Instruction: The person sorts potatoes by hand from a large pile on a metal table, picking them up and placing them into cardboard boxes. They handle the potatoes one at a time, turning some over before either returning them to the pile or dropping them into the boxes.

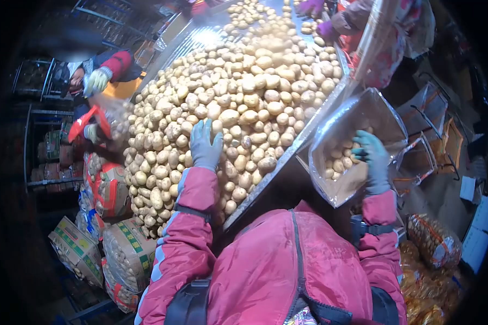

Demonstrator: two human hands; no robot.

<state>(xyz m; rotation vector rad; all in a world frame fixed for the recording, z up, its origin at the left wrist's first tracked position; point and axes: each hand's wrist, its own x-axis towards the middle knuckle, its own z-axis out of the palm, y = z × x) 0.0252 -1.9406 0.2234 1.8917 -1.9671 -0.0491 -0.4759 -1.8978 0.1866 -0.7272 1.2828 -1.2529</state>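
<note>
Now left hand flat on potatoes — right hand gripping clear bag.

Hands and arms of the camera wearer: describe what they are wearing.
Both the left hand and the right hand wear teal-blue knit gloves. The sleeves are red-pink padded jacket fabric; the left sleeve has a light blue stripe down its length. A dark strap band circles each upper arm.

The right hand partly hides the potatoes in the clear bag; a co-worker's face is blurred.
</note>
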